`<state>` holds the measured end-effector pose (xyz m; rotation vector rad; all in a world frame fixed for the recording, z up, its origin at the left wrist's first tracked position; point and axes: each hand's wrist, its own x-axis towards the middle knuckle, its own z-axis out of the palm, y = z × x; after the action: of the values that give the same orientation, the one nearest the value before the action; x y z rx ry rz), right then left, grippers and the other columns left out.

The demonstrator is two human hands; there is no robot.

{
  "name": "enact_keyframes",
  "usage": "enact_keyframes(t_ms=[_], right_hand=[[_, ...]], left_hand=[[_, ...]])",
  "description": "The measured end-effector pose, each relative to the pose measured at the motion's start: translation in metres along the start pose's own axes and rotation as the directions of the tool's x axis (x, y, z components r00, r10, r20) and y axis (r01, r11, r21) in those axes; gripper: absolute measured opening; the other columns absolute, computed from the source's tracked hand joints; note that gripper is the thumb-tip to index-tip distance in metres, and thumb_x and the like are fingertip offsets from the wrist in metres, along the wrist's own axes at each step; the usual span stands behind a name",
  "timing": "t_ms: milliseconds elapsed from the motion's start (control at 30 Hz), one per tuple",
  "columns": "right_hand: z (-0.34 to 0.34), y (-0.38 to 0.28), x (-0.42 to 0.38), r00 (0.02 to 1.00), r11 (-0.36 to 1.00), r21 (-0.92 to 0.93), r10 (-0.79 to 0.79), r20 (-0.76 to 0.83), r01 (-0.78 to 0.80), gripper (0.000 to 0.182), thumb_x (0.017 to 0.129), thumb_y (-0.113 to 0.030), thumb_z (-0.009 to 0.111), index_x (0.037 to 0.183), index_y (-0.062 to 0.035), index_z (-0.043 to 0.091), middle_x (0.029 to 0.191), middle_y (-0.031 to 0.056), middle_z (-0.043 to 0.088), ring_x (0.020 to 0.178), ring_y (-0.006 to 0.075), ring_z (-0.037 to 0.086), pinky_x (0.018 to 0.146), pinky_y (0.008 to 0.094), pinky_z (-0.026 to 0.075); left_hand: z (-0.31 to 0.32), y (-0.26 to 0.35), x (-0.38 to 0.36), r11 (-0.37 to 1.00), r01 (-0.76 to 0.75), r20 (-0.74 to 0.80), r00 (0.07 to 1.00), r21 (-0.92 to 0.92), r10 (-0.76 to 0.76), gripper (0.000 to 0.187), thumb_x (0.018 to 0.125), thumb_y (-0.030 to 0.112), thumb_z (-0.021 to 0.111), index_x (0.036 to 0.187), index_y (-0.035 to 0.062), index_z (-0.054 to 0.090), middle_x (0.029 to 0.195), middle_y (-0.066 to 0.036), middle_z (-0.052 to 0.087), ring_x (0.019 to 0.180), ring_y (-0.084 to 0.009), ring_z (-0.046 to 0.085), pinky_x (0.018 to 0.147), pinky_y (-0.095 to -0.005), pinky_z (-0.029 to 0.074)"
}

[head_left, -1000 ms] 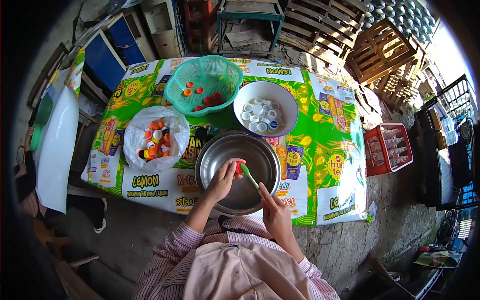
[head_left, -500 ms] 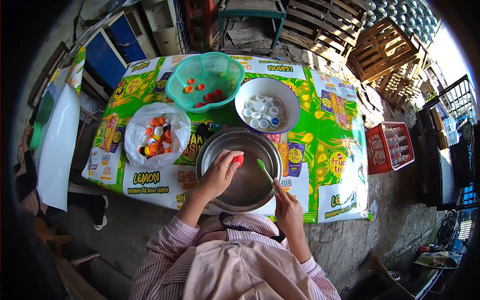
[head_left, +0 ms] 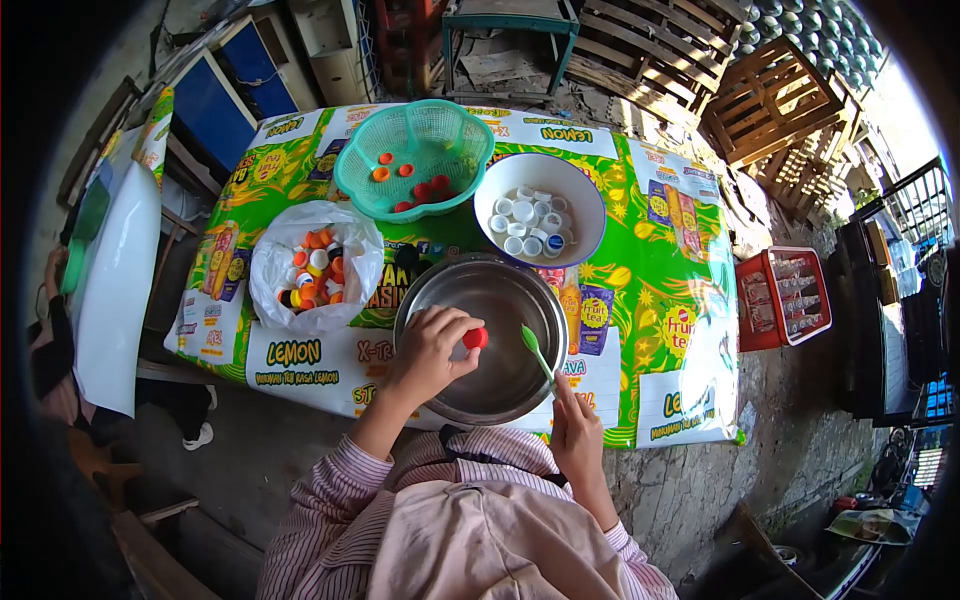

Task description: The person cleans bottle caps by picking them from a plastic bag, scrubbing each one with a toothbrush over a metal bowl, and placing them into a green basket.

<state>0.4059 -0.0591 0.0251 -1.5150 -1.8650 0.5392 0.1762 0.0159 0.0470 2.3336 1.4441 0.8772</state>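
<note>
Apparent cleaning: my left hand pinches a red cap over the metal bowl; the green tool my right hand grips likely needs aligning.

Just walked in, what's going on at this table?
A person's left hand holds a red bottle cap over a steel basin. The right hand holds a slim green tool, possibly a toothbrush, its head apart from the cap. Behind the basin, a teal basket has orange and red caps and a white bowl mostly white caps. A plastic bag holds mixed caps.
</note>
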Motion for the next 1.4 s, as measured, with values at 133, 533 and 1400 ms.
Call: enact_keyframes(t_ms=[133, 533, 1400], right_hand=[[-0.008, -0.005, -0.001, 1.000, 0.999, -0.048, -0.005, 0.022, 0.006, 0.048, 0.085, -0.003, 0.052, 0.130, -0.0161, 0.047, 0.077, 0.0113, 0.058, 0.059, 0.0283, 0.058, 0.051, 0.0386, 0.046], [-0.011, -0.003, 0.007, 0.960, 0.966, -0.258, 0.081, 0.269, -0.010, 0.045, 0.084, -0.005, 0.053, 0.128, -0.0138, 0.049, 0.073, 0.0127, 0.056, 0.057, 0.0292, 0.057, 0.049, 0.0392, 0.045], [-0.005, 0.008, 0.013, 0.990, 0.991, 0.058, 0.116, 0.078, -0.121, 0.043, 0.082, -0.007, 0.057, 0.124, -0.0017, 0.049, 0.076, 0.0154, 0.061, 0.057, 0.0258, 0.058, 0.055, 0.0362, 0.045]], left_hand=[[0.001, 0.007, -0.008, 1.000, -0.020, -0.037, 0.999, 0.001, 0.020, 0.034, 0.066, 0.019, 0.069, 0.099, 0.0133, 0.060, 0.094, -0.001, 0.058, 0.088, -0.0199, 0.056, 0.080, -0.0349, 0.039], [0.007, -0.005, -0.004, 0.996, 0.059, 0.166, 0.985, -0.061, -0.048, 0.030, 0.071, 0.015, 0.066, 0.100, 0.0088, 0.060, 0.095, -0.007, 0.057, 0.093, -0.0238, 0.056, 0.082, -0.0360, 0.042], [-0.035, -0.114, -0.020, 0.937, 0.350, -0.616, 0.736, -0.008, -0.280, 0.020, 0.078, 0.008, 0.061, 0.096, 0.0035, 0.054, 0.095, -0.011, 0.052, 0.089, -0.0285, 0.052, 0.079, -0.0369, 0.042]])
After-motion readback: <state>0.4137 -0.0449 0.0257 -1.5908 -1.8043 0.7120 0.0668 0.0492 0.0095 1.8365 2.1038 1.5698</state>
